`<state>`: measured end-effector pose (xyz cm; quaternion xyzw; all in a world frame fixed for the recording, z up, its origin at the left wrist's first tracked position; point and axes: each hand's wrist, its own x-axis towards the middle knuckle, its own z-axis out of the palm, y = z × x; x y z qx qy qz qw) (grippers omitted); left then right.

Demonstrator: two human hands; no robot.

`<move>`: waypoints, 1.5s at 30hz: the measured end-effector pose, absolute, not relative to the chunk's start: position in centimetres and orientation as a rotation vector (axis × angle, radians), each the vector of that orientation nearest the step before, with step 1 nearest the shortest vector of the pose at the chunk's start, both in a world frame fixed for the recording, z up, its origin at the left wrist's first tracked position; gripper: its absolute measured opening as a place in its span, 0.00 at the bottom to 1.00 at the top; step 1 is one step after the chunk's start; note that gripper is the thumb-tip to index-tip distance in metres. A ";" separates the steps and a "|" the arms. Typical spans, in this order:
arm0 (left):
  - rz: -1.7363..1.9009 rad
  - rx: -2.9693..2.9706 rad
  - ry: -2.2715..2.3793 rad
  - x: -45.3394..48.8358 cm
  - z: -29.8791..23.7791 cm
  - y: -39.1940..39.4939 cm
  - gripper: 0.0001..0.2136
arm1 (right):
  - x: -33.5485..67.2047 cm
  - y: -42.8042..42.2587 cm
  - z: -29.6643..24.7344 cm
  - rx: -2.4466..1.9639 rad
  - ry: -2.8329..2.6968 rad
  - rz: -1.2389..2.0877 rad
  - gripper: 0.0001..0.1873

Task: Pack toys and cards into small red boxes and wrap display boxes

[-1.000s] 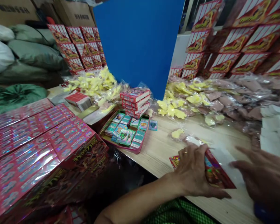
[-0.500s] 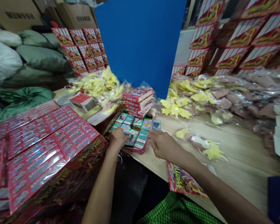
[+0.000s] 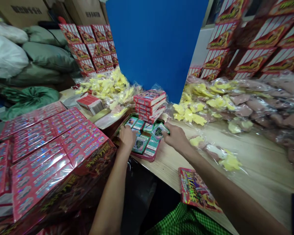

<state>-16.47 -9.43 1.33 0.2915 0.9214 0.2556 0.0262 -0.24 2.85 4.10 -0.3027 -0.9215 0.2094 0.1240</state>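
A pink-rimmed tray [image 3: 150, 159] at the table's edge holds several stacks of green-bordered cards [image 3: 150, 146]. My right hand [image 3: 175, 137] pinches a trading card [image 3: 158, 131] with a dark figure by its right edge, tilted above the tray's right side. Over the left part of the tray is my left hand [image 3: 127, 136], its fingers curled downward among the cards. Its fingertips are hidden, so whatever they grip does not show. Behind both hands, a stack of red card boxes [image 3: 149, 98] rises at the tray's back edge.
Shiny red display boxes [image 3: 63, 140] fill the left side. A red printed packet [image 3: 197, 189] lies under my right forearm. Bagged yellow pieces [image 3: 189, 112] and pinkish bags [image 3: 257, 104] line the table's back and right. A blue panel [image 3: 156, 45] stands behind.
My right hand has moved up and slightly right and now holds a card over the tray. My left hand has risen a little, uncovering more of the front cards. The view has shifted slightly.
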 end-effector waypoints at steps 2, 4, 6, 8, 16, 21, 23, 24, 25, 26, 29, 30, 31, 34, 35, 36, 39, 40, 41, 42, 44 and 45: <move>0.686 0.805 2.912 -17.2 0.6 -9.0 0.18 | 0.3 2.4 4.1 -0.755 -2.701 0.488 0.10; 0.609 0.747 2.939 -17.6 -0.1 -8.6 0.19 | 0.1 1.2 4.0 -0.422 -2.784 0.374 0.09; 0.563 0.684 2.967 -17.9 -0.4 -8.3 0.20 | -0.8 -0.1 3.8 -0.118 -2.895 0.377 0.08; 0.542 0.624 2.996 -18.0 -0.5 -8.1 0.22 | -2.1 -1.0 3.3 0.000 -2.996 0.471 0.08; 0.628 0.537 3.052 -18.7 -0.1 -8.3 0.13 | -3.8 -0.4 0.8 -0.146 -3.017 0.653 0.05; 0.726 0.521 3.071 -18.7 0.8 -8.5 0.10 | -1.9 1.9 1.6 -0.361 -2.771 0.845 0.08; 0.767 0.510 3.070 -18.7 1.2 -8.5 0.09 | -0.7 3.3 2.0 -0.446 -2.660 0.920 0.09; 0.790 0.502 3.069 -18.7 1.4 -8.6 0.09 | 0.1 4.0 2.2 -0.485 -2.607 0.955 0.09; 0.817 0.495 3.069 -18.7 1.6 -8.7 0.08 | 0.9 4.6 2.3 -0.527 -2.556 0.987 0.08; 0.848 0.493 3.068 -18.7 1.9 -8.9 0.07 | 1.7 5.2 2.4 -0.572 -2.511 1.011 0.08; 0.982 0.512 3.055 -17.9 3.1 -9.5 0.05 | 4.2 6.4 2.9 -0.724 -2.392 1.006 0.08; 1.042 0.546 3.033 -17.2 3.6 -9.6 0.06 | 5.0 6.5 3.3 -0.773 -2.357 0.968 0.09; 1.099 0.603 2.995 -16.2 4.1 -9.5 0.07 | 5.8 6.3 3.8 -0.812 -2.328 0.916 0.09; 1.387 0.997 2.554 -11.4 5.2 -8.3 0.09 | 7.7 4.9 5.8 -0.796 -2.329 0.851 0.11; 1.493 1.129 2.324 -9.5 5.4 -7.6 0.10 | 8.3 4.3 6.5 -0.752 -2.358 0.886 0.12; 1.580 1.222 2.103 -7.6 5.5 -6.9 0.11 | 9.0 3.7 7.1 -0.720 -2.384 0.917 0.13; 1.678 1.335 1.795 -2.7 5.0 -5.2 0.12 | 11.7 2.9 8.0 -0.799 -2.411 0.891 0.12; 1.674 1.359 1.819 -1.3 4.6 -4.7 0.13 | 13.1 2.9 8.1 -0.860 -2.401 0.862 0.11; 1.650 1.401 1.859 0.0 4.1 -4.4 0.14 | 14.6 3.1 8.0 -0.922 -2.379 0.836 0.11; 1.589 1.474 1.898 1.2 3.4 -4.3 0.17 | 16.3 3.4 7.9 -0.979 -2.345 0.811 0.12; 1.309 1.699 1.923 3.7 1.6 -4.3 0.33 | 19.9 3.9 7.4 -1.094 -2.265 0.727 0.13; 1.085 1.824 1.888 4.8 0.7 -4.4 0.43 | 21.6 4.1 7.0 -1.155 -2.233 0.670 0.14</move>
